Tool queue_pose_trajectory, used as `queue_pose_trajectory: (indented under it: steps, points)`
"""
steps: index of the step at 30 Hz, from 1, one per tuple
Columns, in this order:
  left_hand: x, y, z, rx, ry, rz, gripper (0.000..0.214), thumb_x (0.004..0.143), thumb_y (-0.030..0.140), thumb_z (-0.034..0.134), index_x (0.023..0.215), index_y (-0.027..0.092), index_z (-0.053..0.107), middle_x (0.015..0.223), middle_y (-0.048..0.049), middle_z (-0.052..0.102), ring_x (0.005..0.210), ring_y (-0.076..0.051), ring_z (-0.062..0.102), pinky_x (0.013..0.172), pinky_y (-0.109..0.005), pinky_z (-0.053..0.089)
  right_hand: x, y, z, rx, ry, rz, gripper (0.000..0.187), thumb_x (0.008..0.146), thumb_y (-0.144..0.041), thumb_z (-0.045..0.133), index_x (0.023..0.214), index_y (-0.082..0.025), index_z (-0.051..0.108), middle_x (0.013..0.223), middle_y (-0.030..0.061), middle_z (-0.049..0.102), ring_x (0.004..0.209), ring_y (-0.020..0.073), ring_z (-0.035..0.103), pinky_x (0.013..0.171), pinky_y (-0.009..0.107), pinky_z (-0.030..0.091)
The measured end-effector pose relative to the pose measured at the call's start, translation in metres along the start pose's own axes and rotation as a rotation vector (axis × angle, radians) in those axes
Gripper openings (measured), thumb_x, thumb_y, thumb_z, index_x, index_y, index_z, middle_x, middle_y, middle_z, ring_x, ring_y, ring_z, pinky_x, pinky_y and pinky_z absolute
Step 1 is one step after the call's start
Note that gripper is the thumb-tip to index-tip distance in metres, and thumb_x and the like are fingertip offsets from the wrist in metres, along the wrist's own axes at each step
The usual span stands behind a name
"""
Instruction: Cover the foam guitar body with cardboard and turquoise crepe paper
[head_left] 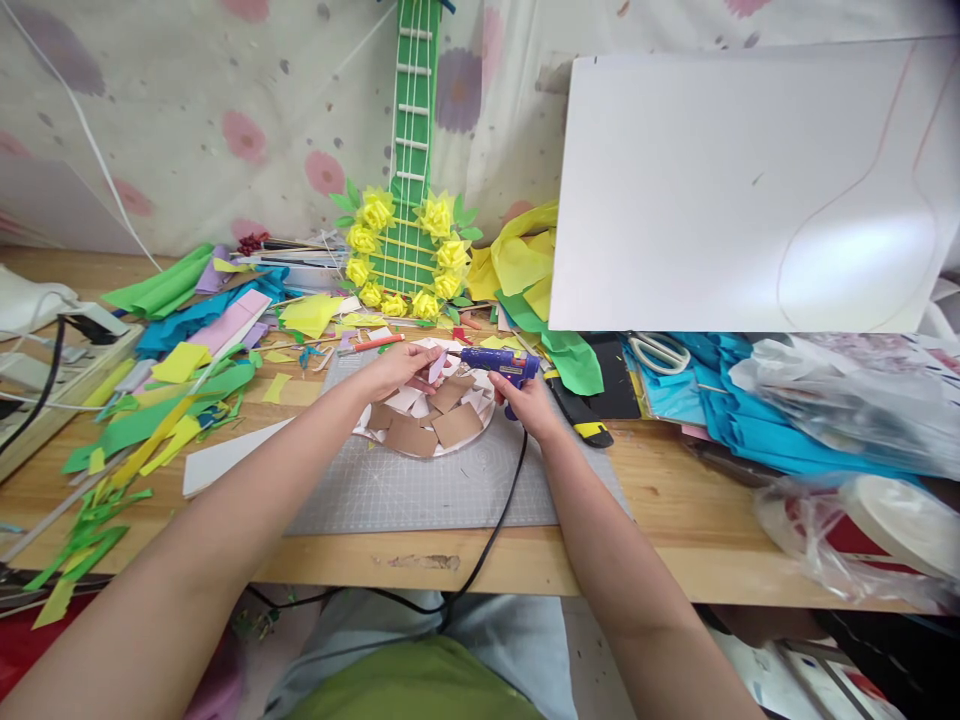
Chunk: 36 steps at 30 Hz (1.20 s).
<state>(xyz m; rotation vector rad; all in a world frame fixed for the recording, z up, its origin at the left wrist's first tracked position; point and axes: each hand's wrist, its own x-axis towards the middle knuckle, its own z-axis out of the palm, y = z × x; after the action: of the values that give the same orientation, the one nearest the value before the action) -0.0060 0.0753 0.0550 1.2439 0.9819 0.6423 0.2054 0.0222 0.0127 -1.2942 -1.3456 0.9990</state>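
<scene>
My right hand point(525, 402) grips a blue hot glue gun point(499, 364), its nozzle pointing left and its black cord point(487, 545) trailing off the table's front edge. My left hand point(397, 368) pinches a small pale paper piece point(437, 366) right at the nozzle tip. Both hands hover over a round white disc point(427, 412) partly covered with brown and white cardboard scraps. The disc lies on a grey cutting mat point(420, 485).
A green paper guitar point(409, 200) with yellow paper flowers leans on the back wall. A large white board point(750, 180) stands at right. Coloured paper scraps point(150, 410) crowd the left; blue sheets, scissors point(660, 350) and plastic bags point(847, 400) the right. A utility knife point(581, 415) lies near my right hand.
</scene>
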Motion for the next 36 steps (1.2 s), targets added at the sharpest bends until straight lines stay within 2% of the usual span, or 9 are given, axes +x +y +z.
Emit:
queue_pose_trajectory:
  steps: [9, 17, 25, 30, 33, 36]
  points:
    - [0.001, 0.001, -0.003, 0.018, 0.020, 0.012, 0.037, 0.073, 0.050, 0.065, 0.072, 0.012, 0.064, 0.065, -0.0063, 0.066, 0.061, -0.015, 0.063, 0.063, -0.028, 0.052, -0.001, 0.000, 0.001, 0.015, -0.027, 0.009, 0.044, 0.063, -0.063, 0.063, 0.061, -0.022, 0.048, 0.051, -0.0025, 0.048, 0.048, 0.0108, 0.043, 0.046, 0.025, 0.037]
    - [0.005, 0.004, -0.006, 0.000, 0.081, 0.008, 0.029, 0.075, 0.042, 0.065, 0.076, 0.013, 0.064, 0.068, -0.0046, 0.067, 0.057, -0.013, 0.063, 0.067, -0.030, 0.054, -0.002, 0.001, -0.001, -0.003, -0.081, 0.025, 0.040, 0.063, -0.059, 0.066, 0.065, -0.021, 0.053, 0.053, -0.0028, 0.048, 0.050, 0.0115, 0.044, 0.048, 0.026, 0.038]
    - [0.012, -0.002, -0.014, 0.026, 0.106, 0.065, 0.037, 0.068, 0.048, 0.070, 0.076, 0.012, 0.066, 0.070, -0.0048, 0.066, 0.062, -0.015, 0.063, 0.068, -0.034, 0.055, -0.003, 0.001, -0.001, 0.064, -0.180, 0.028, 0.039, 0.063, -0.057, 0.069, 0.072, -0.021, 0.056, 0.055, -0.0029, 0.049, 0.051, 0.0116, 0.045, 0.048, 0.026, 0.039]
    - [0.012, 0.015, -0.020, 0.091, 0.171, 0.067, 0.032, 0.069, 0.045, 0.070, 0.074, 0.013, 0.066, 0.066, -0.0033, 0.063, 0.059, -0.014, 0.061, 0.064, -0.031, 0.052, -0.002, 0.004, -0.004, 0.074, -0.197, 0.005, 0.043, 0.067, -0.062, 0.063, 0.060, -0.021, 0.053, 0.054, -0.0004, 0.052, 0.053, 0.0130, 0.047, 0.053, 0.028, 0.041]
    - [0.016, 0.033, -0.031, 0.244, 0.225, 0.094, 0.027, 0.068, 0.040, 0.070, 0.072, 0.014, 0.067, 0.062, -0.0022, 0.061, 0.056, -0.013, 0.057, 0.059, -0.027, 0.048, 0.002, 0.008, -0.007, 0.141, -0.118, -0.028, 0.044, 0.070, -0.062, 0.060, 0.056, -0.021, 0.051, 0.053, 0.0002, 0.052, 0.053, 0.0126, 0.047, 0.055, 0.029, 0.041]
    - [0.024, 0.047, -0.039, 0.434, 0.261, 0.184, 0.025, 0.067, 0.041, 0.069, 0.068, 0.016, 0.068, 0.058, -0.0007, 0.060, 0.054, -0.012, 0.054, 0.056, -0.024, 0.043, 0.007, 0.013, -0.007, 0.233, -0.019, -0.021, 0.043, 0.072, -0.059, 0.060, 0.055, -0.020, 0.051, 0.052, -0.0005, 0.052, 0.049, 0.0108, 0.045, 0.051, 0.027, 0.038]
